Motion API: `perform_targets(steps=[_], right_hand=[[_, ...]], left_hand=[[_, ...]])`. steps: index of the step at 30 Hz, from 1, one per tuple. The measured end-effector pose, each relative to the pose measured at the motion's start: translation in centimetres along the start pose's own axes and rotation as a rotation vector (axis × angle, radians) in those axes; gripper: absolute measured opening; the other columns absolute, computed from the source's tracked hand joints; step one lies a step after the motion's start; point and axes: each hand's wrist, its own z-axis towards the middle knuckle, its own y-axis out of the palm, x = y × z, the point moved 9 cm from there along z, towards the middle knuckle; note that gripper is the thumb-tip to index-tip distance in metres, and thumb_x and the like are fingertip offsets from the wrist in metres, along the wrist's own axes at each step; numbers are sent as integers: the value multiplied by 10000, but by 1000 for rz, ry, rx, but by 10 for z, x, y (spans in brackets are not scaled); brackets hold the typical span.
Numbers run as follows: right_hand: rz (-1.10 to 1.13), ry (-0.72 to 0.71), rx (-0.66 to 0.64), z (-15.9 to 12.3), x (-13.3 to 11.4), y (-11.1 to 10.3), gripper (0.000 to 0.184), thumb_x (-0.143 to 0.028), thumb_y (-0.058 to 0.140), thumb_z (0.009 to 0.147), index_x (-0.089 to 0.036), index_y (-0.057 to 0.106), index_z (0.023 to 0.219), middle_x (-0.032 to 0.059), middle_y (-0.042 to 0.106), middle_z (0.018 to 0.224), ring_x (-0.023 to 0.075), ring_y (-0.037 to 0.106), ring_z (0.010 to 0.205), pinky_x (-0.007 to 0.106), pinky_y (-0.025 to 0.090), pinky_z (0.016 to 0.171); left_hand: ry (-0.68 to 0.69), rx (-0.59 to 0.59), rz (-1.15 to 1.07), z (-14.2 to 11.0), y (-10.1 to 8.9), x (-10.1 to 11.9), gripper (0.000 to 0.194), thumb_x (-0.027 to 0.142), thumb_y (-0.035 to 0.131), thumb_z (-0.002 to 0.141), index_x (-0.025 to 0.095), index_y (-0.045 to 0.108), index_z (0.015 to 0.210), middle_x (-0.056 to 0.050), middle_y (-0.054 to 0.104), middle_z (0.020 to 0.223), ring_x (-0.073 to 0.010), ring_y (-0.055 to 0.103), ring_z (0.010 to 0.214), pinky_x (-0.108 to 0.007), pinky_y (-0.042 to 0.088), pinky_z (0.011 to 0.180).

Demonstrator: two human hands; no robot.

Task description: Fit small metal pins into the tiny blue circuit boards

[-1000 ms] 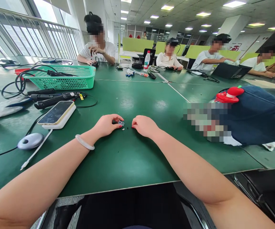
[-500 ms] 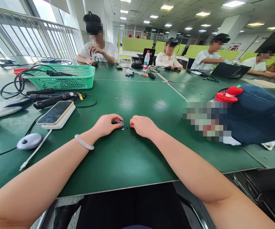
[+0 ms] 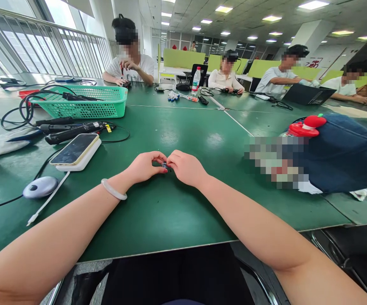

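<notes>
My left hand pinches a small circuit board, dark with pale markings, between thumb and fingers just above the green table. My right hand is closed, and its fingertips meet the board's right end. Whatever lies between the right fingertips is hidden or too small to name. The two hands almost touch, covering most of the board. A pale bangle circles my left wrist.
To the left lie a phone on a white block, a grey oval device, black handheld tools and a green basket. A dark blue bag stands at right. Several people sit across the table near a water bottle.
My right hand has moved left and slightly away from me, bringing its fingertips to the board. My left hand has shifted a little to the right with the board.
</notes>
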Motion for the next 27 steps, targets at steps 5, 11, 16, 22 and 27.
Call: perform_targets(steps=[5, 11, 16, 22, 27], right_hand=[[4, -13, 13, 0, 0, 1, 225, -202, 386, 909, -176, 607, 877, 42, 571, 914, 122, 523, 772, 243, 361, 673], [73, 25, 35, 0, 0, -6, 168, -180, 432, 884, -184, 600, 882, 26, 576, 905, 114, 522, 755, 241, 367, 665], [26, 44, -38, -1, 4, 3, 152, -208, 489, 861, -193, 634, 823, 12, 578, 855, 112, 523, 719, 238, 357, 624], [-17, 48, -143, 0, 8, 28, 147, -283, 520, 865, -222, 653, 879, 7, 569, 882, 105, 539, 739, 230, 346, 615], [-79, 18, -137, 2, 5, 32, 177, -275, 490, 884, -202, 636, 814, 8, 554, 864, 99, 522, 697, 238, 319, 595]], left_hand=[[21, 4, -41, 1, 0, 1, 277, 348, 688, 630, 227, 636, 874, -5, 679, 885, -188, 613, 873, -342, 451, 847], [14, 29, -20, 0, -3, 1, 275, 342, 690, 633, 237, 630, 880, 6, 673, 903, -181, 605, 888, -323, 447, 842], [-60, 115, 108, 1, -12, -9, 236, 318, 654, 659, 253, 642, 885, 11, 678, 891, -188, 612, 873, -321, 445, 823], [-144, 131, 154, 3, -16, -22, 259, 318, 645, 658, 248, 644, 907, 1, 679, 881, -194, 617, 868, -308, 449, 785], [-142, 106, 158, 3, -13, -23, 259, 313, 640, 659, 245, 640, 909, 2, 681, 876, -191, 617, 861, -304, 443, 776]])
